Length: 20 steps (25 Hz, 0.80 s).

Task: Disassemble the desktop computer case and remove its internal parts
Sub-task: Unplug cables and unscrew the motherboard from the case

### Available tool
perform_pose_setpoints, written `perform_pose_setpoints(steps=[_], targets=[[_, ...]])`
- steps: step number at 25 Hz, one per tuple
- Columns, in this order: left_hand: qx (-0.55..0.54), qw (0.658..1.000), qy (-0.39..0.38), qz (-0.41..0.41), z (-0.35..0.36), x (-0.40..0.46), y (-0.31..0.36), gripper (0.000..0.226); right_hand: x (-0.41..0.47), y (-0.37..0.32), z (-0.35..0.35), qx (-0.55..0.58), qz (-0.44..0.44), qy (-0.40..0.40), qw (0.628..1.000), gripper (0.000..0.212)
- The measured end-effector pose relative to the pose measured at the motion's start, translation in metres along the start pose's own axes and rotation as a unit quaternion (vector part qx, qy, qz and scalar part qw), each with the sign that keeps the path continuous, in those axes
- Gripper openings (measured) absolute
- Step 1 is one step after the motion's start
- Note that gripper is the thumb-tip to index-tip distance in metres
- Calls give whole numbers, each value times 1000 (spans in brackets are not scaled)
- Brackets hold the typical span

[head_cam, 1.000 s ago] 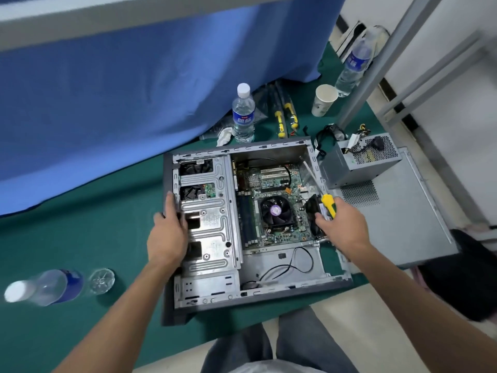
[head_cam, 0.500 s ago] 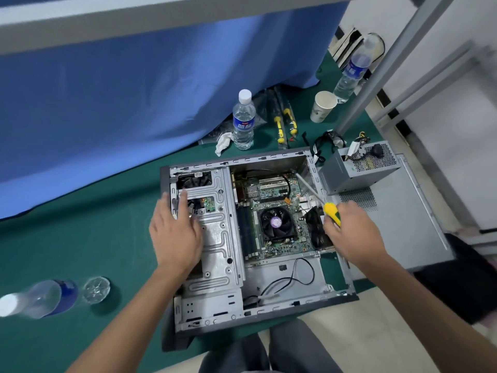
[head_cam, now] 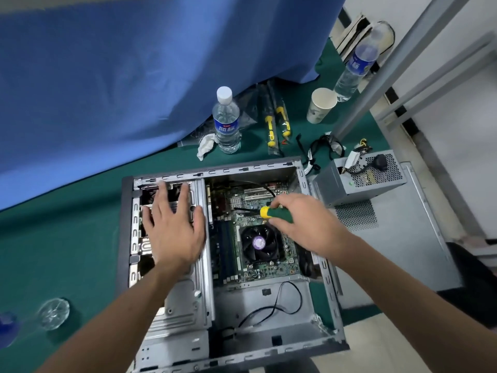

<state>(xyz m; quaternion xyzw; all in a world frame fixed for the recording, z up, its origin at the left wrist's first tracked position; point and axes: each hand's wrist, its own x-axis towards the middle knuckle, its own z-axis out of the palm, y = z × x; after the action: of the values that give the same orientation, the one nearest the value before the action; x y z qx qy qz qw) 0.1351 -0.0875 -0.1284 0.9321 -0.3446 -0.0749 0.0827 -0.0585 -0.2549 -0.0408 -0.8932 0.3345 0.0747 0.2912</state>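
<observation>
Since the earlier frame the left hand [head_cam: 172,232] had slid up the drive cage [head_cam: 188,305], fingers spread flat. The right hand [head_cam: 309,224] gripped the screwdriver [head_cam: 274,212] over the motherboard [head_cam: 252,200], its shaft pointing left. The computer case [head_cam: 329,300] lay open on the worktop [head_cam: 67,238], long axis running away from the person.

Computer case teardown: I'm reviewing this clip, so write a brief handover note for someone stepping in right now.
Left hand: open, fingers spread flat on the drive cage.
Right hand: grips the screwdriver, shaft over the motherboard.
Computer case: lies open on the green mat.
Done: side panel off; power supply out, standing on that panel.
Left: drive cage, CPU fan, motherboard and cables remain inside.
</observation>
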Motion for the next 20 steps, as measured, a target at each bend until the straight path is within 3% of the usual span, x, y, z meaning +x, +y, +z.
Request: perform_pose_setpoints(steps=[4, 20], targets=[[4, 1000, 9, -2, 3, 0, -2, 58, 24, 4, 7, 1, -16, -16, 1000, 29], [21, 1000, 13, -10, -1, 0, 0, 58, 54, 7, 21, 8, -29, -50, 998, 22]])
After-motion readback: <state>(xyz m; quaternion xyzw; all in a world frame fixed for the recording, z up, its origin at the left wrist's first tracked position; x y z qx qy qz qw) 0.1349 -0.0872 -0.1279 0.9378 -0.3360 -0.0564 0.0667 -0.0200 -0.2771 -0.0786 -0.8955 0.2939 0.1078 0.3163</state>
